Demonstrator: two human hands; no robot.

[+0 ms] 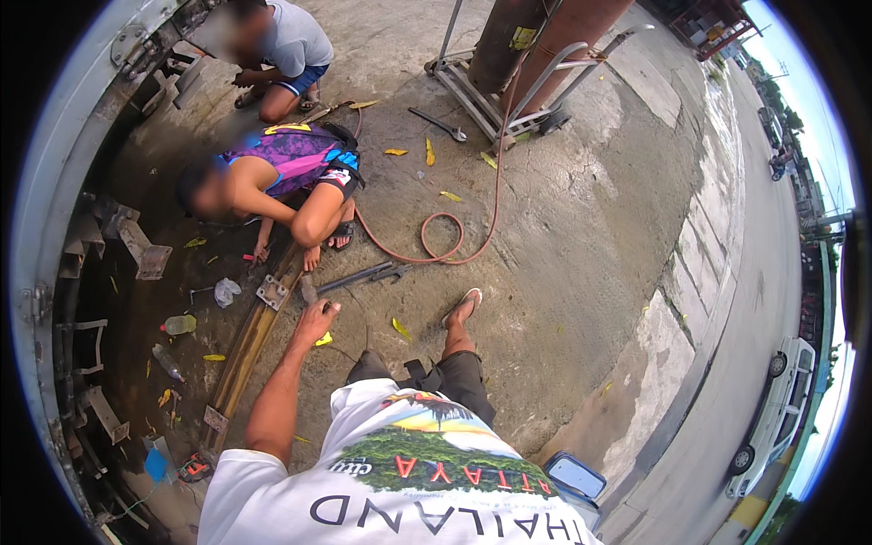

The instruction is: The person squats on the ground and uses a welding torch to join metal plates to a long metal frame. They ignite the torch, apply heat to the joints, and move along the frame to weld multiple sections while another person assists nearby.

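Your left hand (318, 319) reaches forward beside the brown beam (250, 350), forearm (283, 386) slanting. Its fingers (312, 314) grip a greyish object (309, 290).

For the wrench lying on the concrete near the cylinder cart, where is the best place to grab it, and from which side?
Probably mid-handle, from above, on the side away from the cart. The wrench lies flat; its slim, straight handle suits a wrapped grip, while its wider head end points toward the cart.
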